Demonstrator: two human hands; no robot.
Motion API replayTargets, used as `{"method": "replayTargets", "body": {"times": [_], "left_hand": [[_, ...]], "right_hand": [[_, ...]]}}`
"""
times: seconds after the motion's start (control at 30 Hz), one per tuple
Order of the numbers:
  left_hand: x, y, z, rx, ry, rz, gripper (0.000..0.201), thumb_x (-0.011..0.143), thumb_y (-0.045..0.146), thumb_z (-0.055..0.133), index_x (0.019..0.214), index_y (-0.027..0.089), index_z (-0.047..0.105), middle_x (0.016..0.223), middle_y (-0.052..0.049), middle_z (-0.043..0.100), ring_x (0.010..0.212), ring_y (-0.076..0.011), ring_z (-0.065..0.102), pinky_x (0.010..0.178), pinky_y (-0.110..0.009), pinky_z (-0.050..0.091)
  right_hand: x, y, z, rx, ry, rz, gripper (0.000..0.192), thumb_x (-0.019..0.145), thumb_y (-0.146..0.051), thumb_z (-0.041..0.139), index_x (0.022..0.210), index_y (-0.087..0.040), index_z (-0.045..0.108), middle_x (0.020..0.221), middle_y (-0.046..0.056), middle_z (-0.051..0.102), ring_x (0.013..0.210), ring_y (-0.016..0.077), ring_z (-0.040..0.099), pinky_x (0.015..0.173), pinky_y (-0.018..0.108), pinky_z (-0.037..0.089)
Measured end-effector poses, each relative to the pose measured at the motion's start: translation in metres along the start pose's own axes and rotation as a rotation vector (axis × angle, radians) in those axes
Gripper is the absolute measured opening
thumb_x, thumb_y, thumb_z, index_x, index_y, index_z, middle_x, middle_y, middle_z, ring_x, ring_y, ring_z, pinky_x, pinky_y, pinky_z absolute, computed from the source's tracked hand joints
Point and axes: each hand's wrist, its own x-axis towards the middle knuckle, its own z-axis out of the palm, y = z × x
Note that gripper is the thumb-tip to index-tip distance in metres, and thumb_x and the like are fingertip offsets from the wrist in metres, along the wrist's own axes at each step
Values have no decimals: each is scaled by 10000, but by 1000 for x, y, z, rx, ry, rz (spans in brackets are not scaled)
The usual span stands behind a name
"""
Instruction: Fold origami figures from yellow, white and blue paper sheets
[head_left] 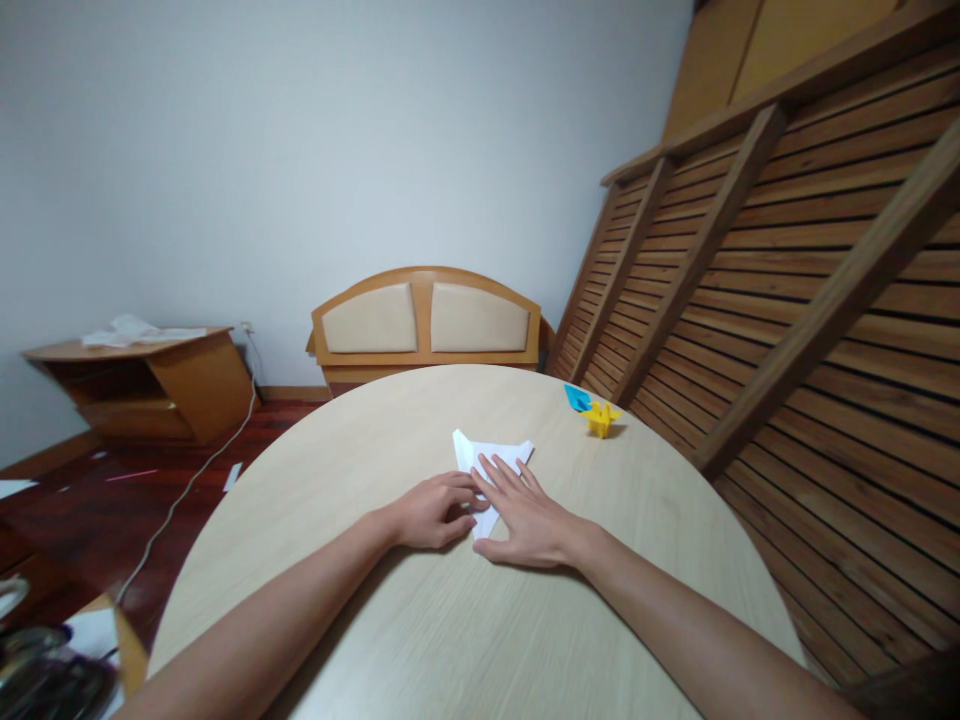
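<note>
A white folded paper (487, 456) lies on the round light-wood table (420, 620), shaped like a triangle with its point toward me. My right hand (525, 520) lies flat on the paper's near right part, fingers spread and pressing it down. My left hand (433, 510) rests beside it with fingers curled, its fingertips touching the paper's left edge. The paper's near tip is hidden under the two hands.
A small yellow origami figure (601, 418) and a blue folded paper (577, 398) sit at the table's far right. A slatted wooden frame (787, 300) leans at right. A padded headboard (426, 320) stands behind the table, a low wooden cabinet (150, 385) at left.
</note>
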Motion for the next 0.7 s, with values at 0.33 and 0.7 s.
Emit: {"method": "replayTargets", "body": {"times": [0.33, 0.7], "left_hand": [[-4, -3, 2, -4, 7, -29, 331, 870, 240, 584, 1190, 209, 663, 1361, -101, 590, 1283, -256, 513, 1116, -422, 390], [-3, -2, 1, 0, 6, -36, 340, 862, 236, 593, 1192, 201, 666, 1370, -106, 585, 1290, -252, 512, 1115, -420, 393]], "right_hand": [[1, 20, -2, 62, -19, 43, 1021, 825, -763, 455, 1571, -194, 52, 1634, 108, -15, 1499, 310, -29, 1199, 500, -7], [1, 13, 1, 55, -20, 61, 1136, 759, -814, 485, 1570, -161, 31, 1632, 119, -14, 1500, 307, -29, 1199, 495, -17]]}}
